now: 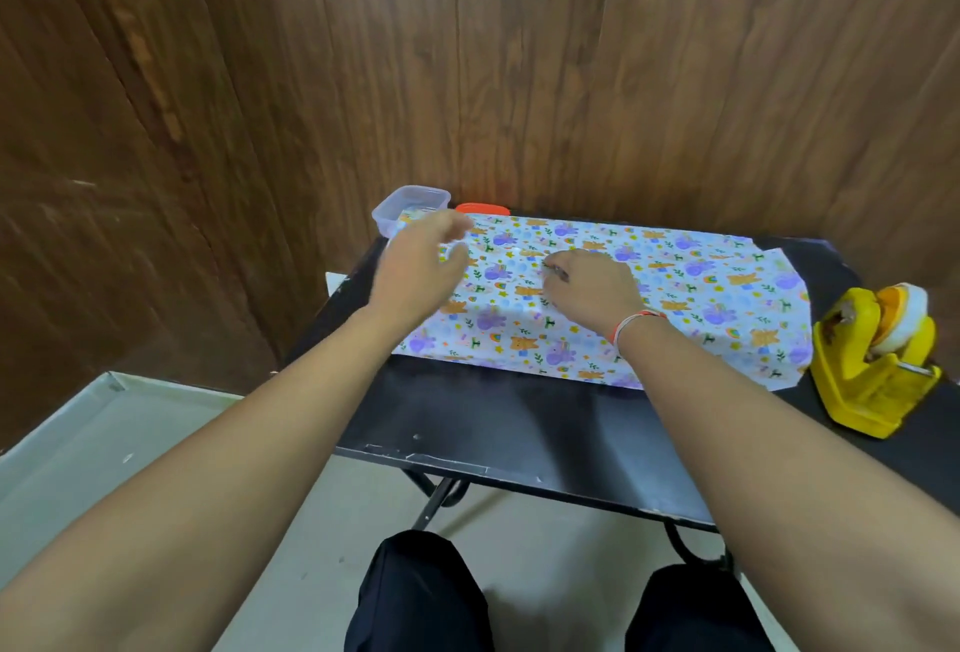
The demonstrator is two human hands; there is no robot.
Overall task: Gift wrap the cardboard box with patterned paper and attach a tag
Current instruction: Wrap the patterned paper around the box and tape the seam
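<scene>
The right hand is resting on the patterned paper, its fingers curled down against the sheet; whether this grip is pinching anything cannot be told. The left hand is hovering blurred over the paper's left end, fingers loose and released. The paper, white with orange bears, purple animals and green sprigs, is lying draped over a raised shape on the black surface. A yellow tape dispenser is sitting just beside its right edge, a clear plastic container at the far left corner.
</scene>
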